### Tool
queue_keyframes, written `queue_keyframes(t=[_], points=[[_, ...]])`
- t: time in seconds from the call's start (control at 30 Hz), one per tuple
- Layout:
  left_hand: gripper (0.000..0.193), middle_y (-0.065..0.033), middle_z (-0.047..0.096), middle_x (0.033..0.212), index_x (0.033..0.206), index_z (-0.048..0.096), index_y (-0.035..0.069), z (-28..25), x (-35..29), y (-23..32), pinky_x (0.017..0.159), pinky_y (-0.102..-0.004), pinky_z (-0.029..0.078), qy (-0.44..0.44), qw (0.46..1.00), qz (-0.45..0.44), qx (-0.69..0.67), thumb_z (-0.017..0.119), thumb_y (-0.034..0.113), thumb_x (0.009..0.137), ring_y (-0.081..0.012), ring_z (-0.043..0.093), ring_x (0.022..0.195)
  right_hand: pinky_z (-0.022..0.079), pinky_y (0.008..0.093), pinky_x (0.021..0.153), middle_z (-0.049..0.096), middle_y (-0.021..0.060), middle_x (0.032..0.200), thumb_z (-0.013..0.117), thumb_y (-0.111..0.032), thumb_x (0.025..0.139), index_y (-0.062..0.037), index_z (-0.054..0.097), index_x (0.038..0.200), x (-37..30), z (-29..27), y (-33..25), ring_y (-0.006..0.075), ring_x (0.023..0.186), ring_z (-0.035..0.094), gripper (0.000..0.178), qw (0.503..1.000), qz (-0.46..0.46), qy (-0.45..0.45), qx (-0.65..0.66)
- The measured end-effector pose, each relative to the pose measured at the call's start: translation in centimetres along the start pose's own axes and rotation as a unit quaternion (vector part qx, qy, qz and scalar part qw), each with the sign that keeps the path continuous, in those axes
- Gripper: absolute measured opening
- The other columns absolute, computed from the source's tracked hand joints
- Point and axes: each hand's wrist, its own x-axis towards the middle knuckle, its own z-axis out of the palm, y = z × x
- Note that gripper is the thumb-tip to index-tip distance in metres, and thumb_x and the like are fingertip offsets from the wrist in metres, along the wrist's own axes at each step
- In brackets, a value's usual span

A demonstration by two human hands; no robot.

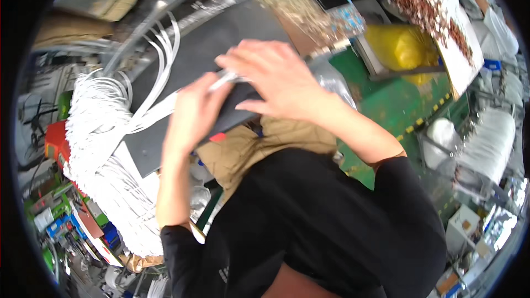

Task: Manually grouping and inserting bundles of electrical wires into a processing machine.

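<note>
My left hand (193, 109) is closed around a bundle of white cables (156, 111), thin and flexible. The bundle runs from a large white heap at the left to just past my fingers. My right hand (276, 74) is over the cable ends (225, 80), its fingers stretched out and its thumb held apart; motion blurs the fingertips. Whether these fingertips touch the ends cannot be made out. Beneath both hands lies a dark grey work surface (221, 30). Several cables (163, 58) loop up beyond my left hand.
A big heap of white cable (99, 116) fills the left side. Copper-coloured pieces (425, 8) cover a white table at the far right, beside another person's sleeve (499, 33). A yellow bag (400, 47) rests in a container above the green floor (386, 99). Small parts (309, 14) lie beyond the work surface.
</note>
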Motion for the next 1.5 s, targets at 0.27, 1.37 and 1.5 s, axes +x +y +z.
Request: queue_keyframes(t=[0.27,1.37,1.5], points=[[0.017,-0.0193,0.068,0.093,0.102,0.067,0.000,-4.7,-2.4,-9.0,0.076,-0.0386,0.051,0.078,0.995,-0.062,0.018,0.061,0.015,0.096,-0.0388,0.065,0.087,0.049,0.0407,0.090,0.069,0.0117,0.100,0.071,-0.020,0.082,-0.0096,0.064,0.116,7.0,2.2,0.3,0.0297,0.102,0.065,0.036,0.958,0.000,-0.254,-0.131],[0.028,-0.0004,0.057,0.078,0.111,0.061,0.005,0.9,4.9,-5.5,0.056,-0.0215,0.037,-0.022,0.849,-0.184,-0.495,0.054,0.032,0.105,-0.0066,0.046,0.061,0.051,0.0428,0.090,0.066,0.0128,0.097,0.058,-0.015,0.092,-0.0032,0.067,0.110,9.9,10.4,3.6,0.0321,0.092,0.066,0.023,0.967,0.032,-0.128,0.220],[0.033,-0.0045,0.065,0.086,0.121,0.061,0.001,-1.0,8.7,-7.3,0.063,-0.0222,0.046,0.029,0.774,-0.192,-0.603,0.056,0.029,0.103,-0.0095,0.055,0.067,0.052,0.0408,0.088,0.066,0.0161,0.106,0.057,-0.011,0.091,-0.0019,0.064,0.119,10.5,10.9,9.5,0.0344,0.100,0.066,0.030,0.958,-0.074,-0.175,-0.213]])
